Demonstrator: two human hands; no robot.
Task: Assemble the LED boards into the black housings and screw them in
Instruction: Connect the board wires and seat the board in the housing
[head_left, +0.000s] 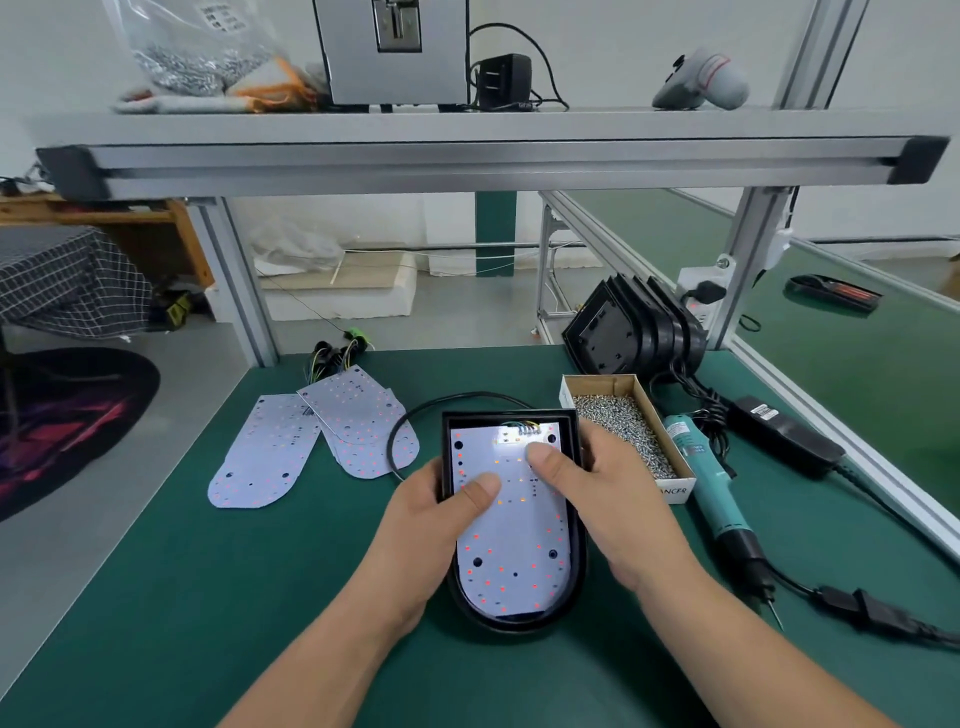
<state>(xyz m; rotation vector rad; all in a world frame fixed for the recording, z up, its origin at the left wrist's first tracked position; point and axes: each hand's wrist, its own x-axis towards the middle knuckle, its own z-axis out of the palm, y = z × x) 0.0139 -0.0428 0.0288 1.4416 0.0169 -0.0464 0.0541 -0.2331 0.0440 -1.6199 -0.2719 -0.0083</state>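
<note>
On the green mat (208, 597), at the centre, a black housing (519, 622) holds one LED board (511, 545), seated inside its rim. The left hand (431, 525) and the right hand (597, 488) grip the housing's sides, each thumb pressing on the board. Just right of it, a cardboard box (675, 491) holds many small silver screws (623, 431). Its front label shows only "ANCER".

Lay open over bare green mat (208, 597) left of and nearer than the housing (519, 621). Crowded just right of the housing by 1 screw box (675, 491) and 1 electric screwdriver (701, 473). Blocked beyond-left of it by overlapping LED boards (270, 447) and a cable loop (390, 448), beyond-right by stacked housings (602, 332).
</note>
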